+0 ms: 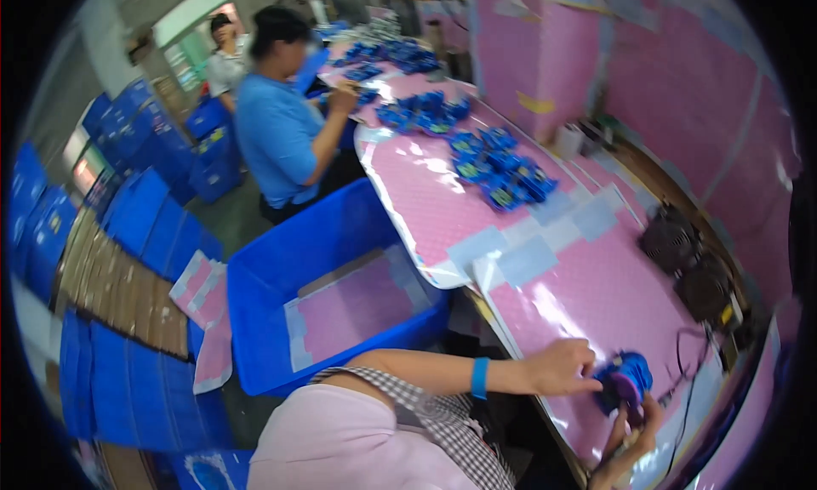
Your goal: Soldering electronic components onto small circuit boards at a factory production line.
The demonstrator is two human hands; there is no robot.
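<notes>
While the head view is looking down, a blue piece (640, 367) with a purple, ring-like part is sitting between two bare hands, over the near right part of a pink-covered worktable (553, 311). Blur is softening its details; whether it is touching the surface, one cannot tell.

Left hand (557, 367): reaching in from the left, fingers curling narrowly, tips meeting the piece's left edge; whether it is gripping or merely touching, one cannot tell. A blue band (480, 378) is circling the wrist.

Right hand (634, 439): holding the piece's dark lower edge between thumb and finger; the forearm is running out of sight at the lower edge.

Cable (681, 422), thin and dark: trailing beside the right hand, its end hard to make out.

Dark units (669, 239), two: standing along the table's right side, blurred.

More blue pieces (502, 171): lying in clumps farther up, overlapping, single outlines merging.

Blue bin (255, 320): standing left of the table, a pink sheet (357, 307) lying inside; the left arm is hiding part of its near rim.

Person in a blue shirt (277, 141): standing at the far table, handling something too small to identify. Second person (223, 73): standing behind, partly hidden.
</notes>
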